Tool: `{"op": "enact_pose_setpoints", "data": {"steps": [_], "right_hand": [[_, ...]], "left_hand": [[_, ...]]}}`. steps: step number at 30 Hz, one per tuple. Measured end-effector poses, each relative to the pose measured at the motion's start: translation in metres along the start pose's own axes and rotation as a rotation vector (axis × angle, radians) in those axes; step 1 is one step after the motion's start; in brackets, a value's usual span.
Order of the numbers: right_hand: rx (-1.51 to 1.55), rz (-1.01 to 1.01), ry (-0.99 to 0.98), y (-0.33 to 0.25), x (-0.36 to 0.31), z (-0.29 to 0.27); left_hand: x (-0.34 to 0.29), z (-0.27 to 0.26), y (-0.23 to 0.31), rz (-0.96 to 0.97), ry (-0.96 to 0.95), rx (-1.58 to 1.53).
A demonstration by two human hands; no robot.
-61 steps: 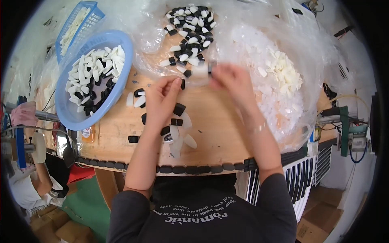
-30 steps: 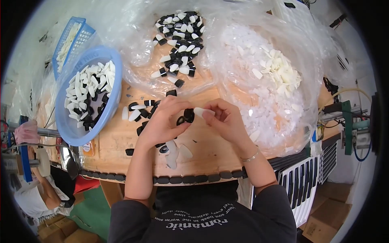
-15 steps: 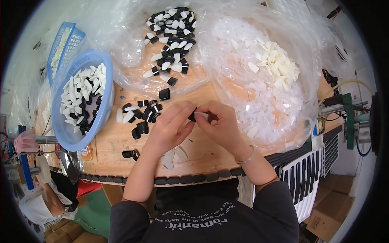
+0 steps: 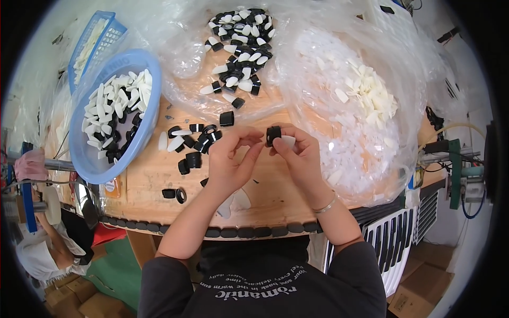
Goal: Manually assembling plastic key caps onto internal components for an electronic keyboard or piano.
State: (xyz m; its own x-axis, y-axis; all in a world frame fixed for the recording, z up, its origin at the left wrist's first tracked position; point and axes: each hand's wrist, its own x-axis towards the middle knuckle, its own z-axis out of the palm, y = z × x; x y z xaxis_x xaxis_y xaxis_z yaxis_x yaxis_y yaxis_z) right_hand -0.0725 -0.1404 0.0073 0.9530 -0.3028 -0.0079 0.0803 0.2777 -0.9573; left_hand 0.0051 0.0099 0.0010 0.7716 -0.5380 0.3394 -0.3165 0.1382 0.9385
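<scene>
Over the middle of the wooden table, my right hand (image 4: 300, 159) pinches a short black cap (image 4: 273, 133) with a white oval tab (image 4: 287, 141) sticking out toward the palm. Just left of it my left hand (image 4: 229, 159) is open, thumb and fingers apart, with nothing visible between them. Its fingertips are close to the cap; a small gap shows. Beyond my left hand lie loose black caps (image 4: 193, 160), some with white tabs. White flat pieces (image 4: 226, 206) lie below my left wrist, partly covered by the forearm.
At left stands a blue basin (image 4: 155, 90) of capped pieces, with a blue basket (image 4: 112, 37) behind. A pile of black-and-white pieces (image 4: 244, 53) lies at the back. Clear plastic with many white tabs (image 4: 371, 100) spreads right. Dark padding (image 4: 262, 232) lines the near edge.
The cap between both hands is now in my right hand, turned more upright. My left fingers have come away from it and opened. The whole view has shifted slightly.
</scene>
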Motion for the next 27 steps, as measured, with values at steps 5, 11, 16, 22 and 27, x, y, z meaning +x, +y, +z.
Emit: {"op": "enact_pose_setpoints", "data": {"steps": [5, 11, 16, 22, 27], "right_hand": [[-0.089, -0.187, -0.050, 0.005, -0.001, 0.003], [-0.121, -0.212, -0.089, 0.006, -0.001, 0.004], [-0.247, -0.240, -0.080, 0.006, -0.006, -0.001], [-0.183, -0.206, 0.061, 0.003, -0.003, 0.006], [-0.152, -0.233, -0.018, 0.004, -0.003, 0.007]], "left_hand": [[0.002, 0.006, -0.001, 0.057, 0.086, 0.026], [0.003, 0.001, -0.006, 0.111, 0.060, 0.048], [0.007, -0.002, -0.001, 0.138, -0.032, 0.142], [0.003, 0.004, 0.004, -0.035, -0.006, -0.055], [-0.001, 0.002, 0.000, 0.010, 0.002, 0.019]]}}
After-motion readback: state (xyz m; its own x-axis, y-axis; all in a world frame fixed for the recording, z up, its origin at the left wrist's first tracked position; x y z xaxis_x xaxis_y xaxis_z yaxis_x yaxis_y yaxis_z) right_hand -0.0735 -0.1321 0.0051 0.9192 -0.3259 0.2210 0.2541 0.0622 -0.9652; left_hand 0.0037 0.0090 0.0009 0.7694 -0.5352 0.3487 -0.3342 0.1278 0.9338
